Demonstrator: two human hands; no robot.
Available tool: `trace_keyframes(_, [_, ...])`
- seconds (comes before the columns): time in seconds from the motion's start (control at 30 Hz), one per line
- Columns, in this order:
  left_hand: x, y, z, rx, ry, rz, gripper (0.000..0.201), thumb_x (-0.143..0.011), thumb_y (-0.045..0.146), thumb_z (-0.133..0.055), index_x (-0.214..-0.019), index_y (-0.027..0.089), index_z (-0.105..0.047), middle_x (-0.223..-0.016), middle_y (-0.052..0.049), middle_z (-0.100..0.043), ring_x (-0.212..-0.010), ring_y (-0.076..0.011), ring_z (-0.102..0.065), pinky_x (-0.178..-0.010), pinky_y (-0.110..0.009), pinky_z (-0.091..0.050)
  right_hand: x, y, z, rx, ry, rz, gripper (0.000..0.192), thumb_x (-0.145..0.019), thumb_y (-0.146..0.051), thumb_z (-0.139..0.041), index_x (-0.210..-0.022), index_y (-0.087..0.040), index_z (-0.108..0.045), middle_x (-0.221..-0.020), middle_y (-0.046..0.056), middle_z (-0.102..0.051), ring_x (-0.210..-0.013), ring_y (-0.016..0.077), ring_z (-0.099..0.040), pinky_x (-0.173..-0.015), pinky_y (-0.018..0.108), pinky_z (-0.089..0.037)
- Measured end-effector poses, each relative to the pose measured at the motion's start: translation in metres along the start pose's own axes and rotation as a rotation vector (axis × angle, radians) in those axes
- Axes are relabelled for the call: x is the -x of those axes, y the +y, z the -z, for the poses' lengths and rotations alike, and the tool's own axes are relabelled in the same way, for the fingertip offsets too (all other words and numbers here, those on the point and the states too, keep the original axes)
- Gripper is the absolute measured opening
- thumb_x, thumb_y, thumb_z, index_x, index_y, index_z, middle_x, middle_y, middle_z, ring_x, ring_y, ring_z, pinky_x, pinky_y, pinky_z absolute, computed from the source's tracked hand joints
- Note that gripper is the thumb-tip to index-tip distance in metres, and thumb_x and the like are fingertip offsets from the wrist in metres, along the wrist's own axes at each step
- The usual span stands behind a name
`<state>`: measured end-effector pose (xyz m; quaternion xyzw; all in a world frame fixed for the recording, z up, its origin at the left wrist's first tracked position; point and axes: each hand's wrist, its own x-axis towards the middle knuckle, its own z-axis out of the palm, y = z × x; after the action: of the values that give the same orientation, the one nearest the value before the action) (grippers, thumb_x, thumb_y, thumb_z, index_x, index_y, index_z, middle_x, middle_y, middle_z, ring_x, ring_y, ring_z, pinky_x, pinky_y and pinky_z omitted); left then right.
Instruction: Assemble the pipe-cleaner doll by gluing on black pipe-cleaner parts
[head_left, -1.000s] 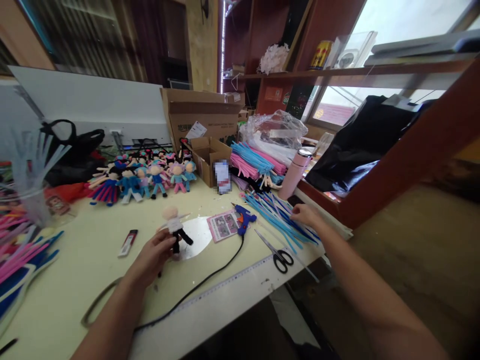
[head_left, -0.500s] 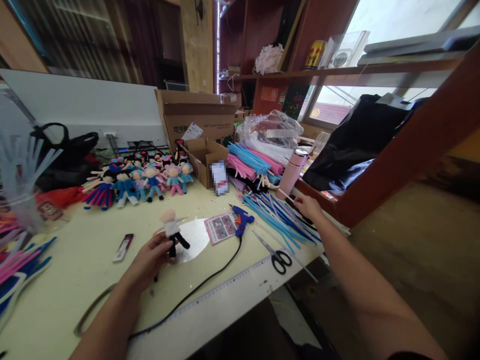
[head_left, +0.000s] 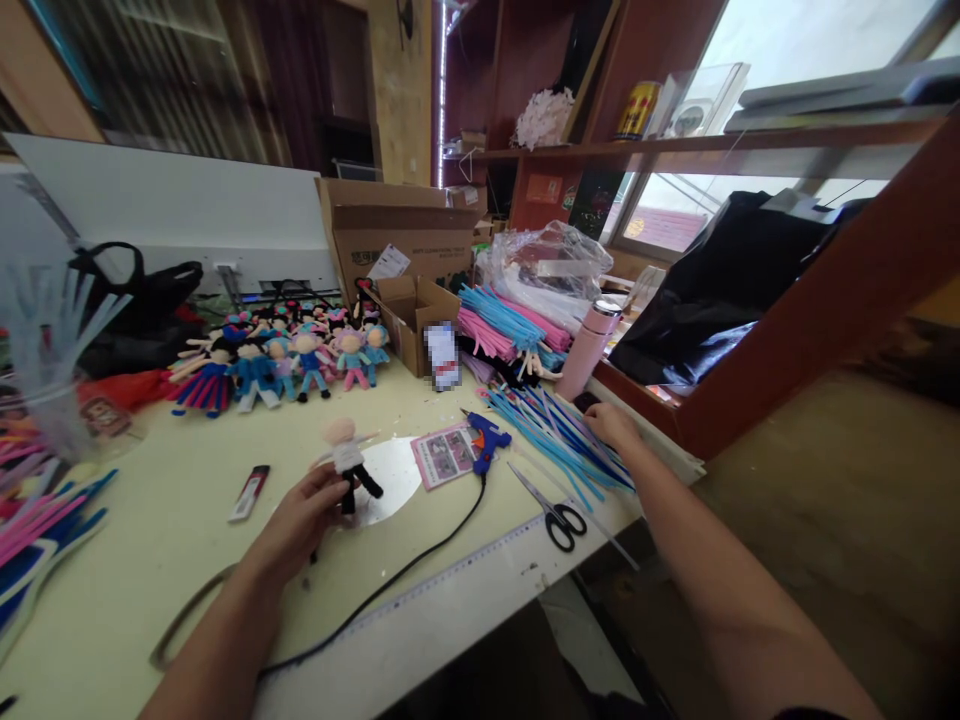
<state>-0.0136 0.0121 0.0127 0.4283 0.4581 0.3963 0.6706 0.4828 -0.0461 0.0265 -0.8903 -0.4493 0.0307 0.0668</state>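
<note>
Left hand [head_left: 315, 503] has thumb and fingers pinched round the black legs of a little doll [head_left: 347, 457], holding it off to the left of the blue glue gun [head_left: 489, 440]. Right hand [head_left: 613, 425] is over right of the glue gun, down at some fuzzy stems [head_left: 559, 430]; fingers look curled, but can't tell if they've got anything. Scissors [head_left: 562, 520] lie on the gun's near side, slightly right.

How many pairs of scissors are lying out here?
1: black-handled scissors lie between the blue glue gun and the table's near edge. More might be hidden under the blue strips by the right hand.
</note>
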Motion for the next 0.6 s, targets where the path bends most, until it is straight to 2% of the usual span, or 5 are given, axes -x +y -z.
trace_keyframes(0.33, [-0.002, -0.002, 0.003, 0.009, -0.002, -0.022, 0.048, -0.058, 0.030, -0.079, -0.101, 0.017, -0.061, -0.087, -0.002, -0.065, -0.067, -0.0123, -0.059, -0.051, -0.021, -0.047, 0.003, -0.013, -0.002, 0.017, -0.108, -0.082, 0.025, -0.073, -0.031, -0.058, -0.092, -0.024, -0.074, -0.097, 0.009, -0.071, -0.087, 0.0240, -0.065, -0.069, 0.029, -0.045])
trace_keyframes(0.47, [0.000, 0.000, 0.002, 0.006, -0.009, -0.025, 0.049, -0.059, 0.031, -0.079, -0.102, 0.017, -0.060, -0.088, -0.002, -0.065, -0.068, -0.0116, -0.058, -0.053, -0.020, -0.047, 0.002, -0.017, -0.002, 0.011, -0.092, -0.100, 0.027, -0.074, -0.027, -0.055, -0.094, -0.023, -0.072, -0.100, 0.011, -0.070, -0.091, 0.0272, -0.065, -0.070, 0.031, -0.045])
trace_keyframes(0.6, [-0.001, -0.001, 0.002, 0.013, -0.007, -0.027, 0.048, -0.059, 0.031, -0.078, -0.101, 0.016, -0.061, -0.089, -0.003, -0.064, -0.069, -0.0131, -0.059, -0.053, -0.021, -0.047, 0.000, -0.015, 0.001, 0.003, -0.057, -0.100, 0.026, -0.076, -0.030, -0.053, -0.091, -0.020, -0.072, -0.098, 0.012, -0.070, -0.089, 0.0281, -0.065, -0.069, 0.032, -0.045])
